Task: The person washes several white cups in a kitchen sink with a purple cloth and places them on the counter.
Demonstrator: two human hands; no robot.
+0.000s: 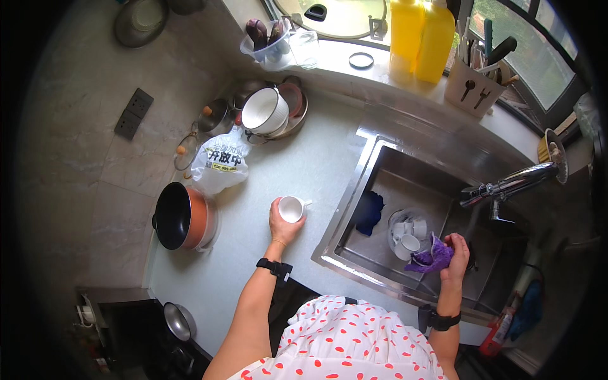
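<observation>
My left hand (284,227) is wrapped around a small white cup (291,209) on the pale countertop (266,266); the cup's handle points right. Over the stainless steel sink (394,164), my right hand (457,256) grips a purple cleaning cloth (433,256). Below and left of that cloth, a clear bowl (393,223) in the sink holds several white cups (407,245). A dark blue cloth (370,213) lies by the sink's left wall. Whether the left-hand cup rests on the counter or is slightly raised, I cannot tell.
The chrome faucet (513,185) reaches over the sink from the right. An orange pot (197,218), a white plastic bag (221,164) and a white pot (263,111) stand along the left and back. Yellow bottles (434,42) and a utensil holder (475,90) line the windowsill.
</observation>
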